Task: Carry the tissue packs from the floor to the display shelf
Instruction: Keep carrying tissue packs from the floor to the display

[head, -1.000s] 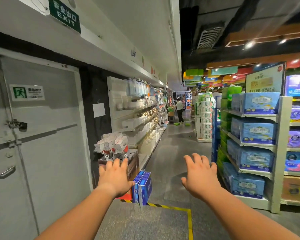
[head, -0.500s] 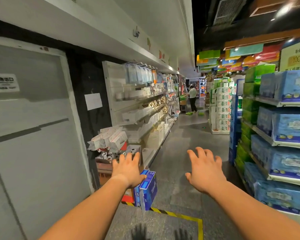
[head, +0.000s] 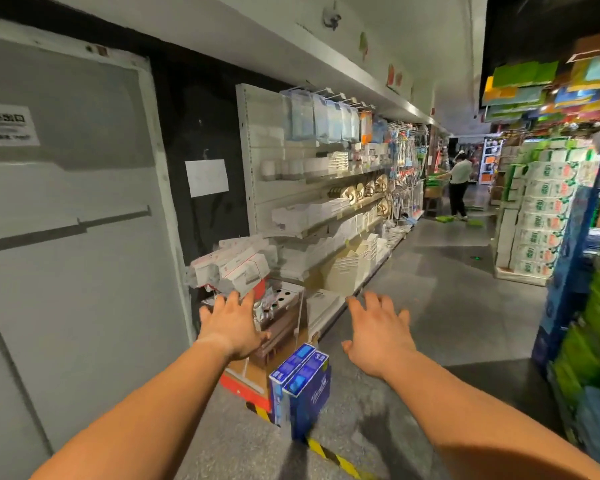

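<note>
Two dark blue tissue packs (head: 300, 386) stand upright side by side on the grey floor, on a yellow-black hazard stripe. My left hand (head: 231, 323) hovers above and to the left of them, fingers spread, holding nothing. My right hand (head: 378, 332) hovers above and to their right, also spread and empty. Neither hand touches the packs. The display shelf (head: 593, 306) with blue and green tissue packs runs along the right edge, blurred.
A cardboard box (head: 274, 337) of goods stands just behind the packs against a white wall shelving unit (head: 326, 209). A grey exit door (head: 70, 237) fills the left. Far down the aisle a person (head: 459, 183) stands near stacked tissue cartons (head: 541, 216).
The view has swung left and moved closer, so the tissue packs appear larger and nearer. Both hands stay outstretched and spread, now on either side above the packs.
</note>
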Action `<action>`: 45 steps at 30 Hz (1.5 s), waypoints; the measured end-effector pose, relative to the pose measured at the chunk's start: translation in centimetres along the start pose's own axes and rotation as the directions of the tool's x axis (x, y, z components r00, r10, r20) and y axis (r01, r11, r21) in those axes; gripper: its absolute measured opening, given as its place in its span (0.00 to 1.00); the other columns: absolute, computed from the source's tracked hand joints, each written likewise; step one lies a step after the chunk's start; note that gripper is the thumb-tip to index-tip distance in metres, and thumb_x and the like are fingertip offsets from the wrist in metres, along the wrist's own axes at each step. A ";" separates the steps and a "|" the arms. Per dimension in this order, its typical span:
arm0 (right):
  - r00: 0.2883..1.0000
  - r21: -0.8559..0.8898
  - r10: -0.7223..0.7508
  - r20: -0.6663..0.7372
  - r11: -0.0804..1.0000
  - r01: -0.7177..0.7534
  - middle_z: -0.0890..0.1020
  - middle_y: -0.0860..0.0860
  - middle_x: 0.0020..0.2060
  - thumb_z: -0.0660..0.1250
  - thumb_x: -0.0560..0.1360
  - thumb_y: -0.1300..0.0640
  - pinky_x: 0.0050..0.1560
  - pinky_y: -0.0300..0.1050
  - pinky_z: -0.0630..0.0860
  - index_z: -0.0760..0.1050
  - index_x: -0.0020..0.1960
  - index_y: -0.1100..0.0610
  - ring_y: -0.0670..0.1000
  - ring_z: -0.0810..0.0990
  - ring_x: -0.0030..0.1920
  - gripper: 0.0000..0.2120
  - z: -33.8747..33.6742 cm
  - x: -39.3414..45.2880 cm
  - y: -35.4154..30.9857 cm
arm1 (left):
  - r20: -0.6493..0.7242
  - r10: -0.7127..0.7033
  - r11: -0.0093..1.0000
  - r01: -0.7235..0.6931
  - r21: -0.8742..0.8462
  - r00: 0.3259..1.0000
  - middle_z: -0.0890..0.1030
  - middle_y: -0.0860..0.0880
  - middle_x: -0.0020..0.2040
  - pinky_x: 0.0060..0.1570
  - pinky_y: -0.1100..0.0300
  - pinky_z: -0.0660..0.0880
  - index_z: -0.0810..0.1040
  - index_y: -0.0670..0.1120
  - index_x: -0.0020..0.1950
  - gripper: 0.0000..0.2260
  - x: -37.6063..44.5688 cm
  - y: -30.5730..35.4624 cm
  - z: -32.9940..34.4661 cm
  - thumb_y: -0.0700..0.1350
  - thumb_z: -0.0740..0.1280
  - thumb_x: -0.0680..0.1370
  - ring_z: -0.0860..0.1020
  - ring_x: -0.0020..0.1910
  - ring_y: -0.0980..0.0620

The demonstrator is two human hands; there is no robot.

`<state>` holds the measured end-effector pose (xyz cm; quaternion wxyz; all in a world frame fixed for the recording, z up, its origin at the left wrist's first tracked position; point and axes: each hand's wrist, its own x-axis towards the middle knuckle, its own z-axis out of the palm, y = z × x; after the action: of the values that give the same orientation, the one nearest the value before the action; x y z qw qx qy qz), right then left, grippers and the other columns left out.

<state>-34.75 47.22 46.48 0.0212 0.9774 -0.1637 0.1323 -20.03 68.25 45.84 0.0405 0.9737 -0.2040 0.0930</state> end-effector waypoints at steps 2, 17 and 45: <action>1.000 0.008 -0.028 0.005 1.000 0.028 0.60 0.55 0.76 0.67 0.77 0.44 0.67 0.61 0.64 0.56 0.78 0.51 0.60 0.59 0.74 0.36 1.9 4.4 2.4 | -0.003 -0.028 1.000 0.028 0.000 1.000 0.63 0.45 0.77 0.72 0.34 0.59 0.51 0.53 0.81 0.42 4.3 1.4 1.8 0.67 0.66 0.74 0.60 0.75 0.39; 0.981 0.045 -0.194 0.018 0.980 0.193 0.61 0.57 0.75 0.65 0.77 0.43 0.70 0.66 0.60 0.57 0.78 0.51 0.61 0.59 0.74 0.35 12.8 34.1 23.5 | -0.018 -0.181 0.978 0.182 0.103 0.983 0.62 0.45 0.78 0.71 0.36 0.59 0.53 0.53 0.80 0.42 32.2 19.6 10.5 0.72 0.64 0.73 0.61 0.75 0.39; 0.654 0.119 -0.702 0.282 0.702 0.703 0.60 0.55 0.76 0.67 0.69 0.27 0.72 0.67 0.57 0.53 0.78 0.49 0.61 0.57 0.76 0.47 35.5 64.2 36.1 | 0.294 -0.633 0.772 0.610 0.175 0.716 0.55 0.45 0.81 0.72 0.35 0.59 0.47 0.52 0.82 0.46 49.8 32.4 33.0 0.73 0.61 0.73 0.56 0.78 0.38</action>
<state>20.94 -10.06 29.19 0.0453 0.9724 0.2254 -0.0392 17.13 15.40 24.69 0.0021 0.9871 0.1341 -0.0871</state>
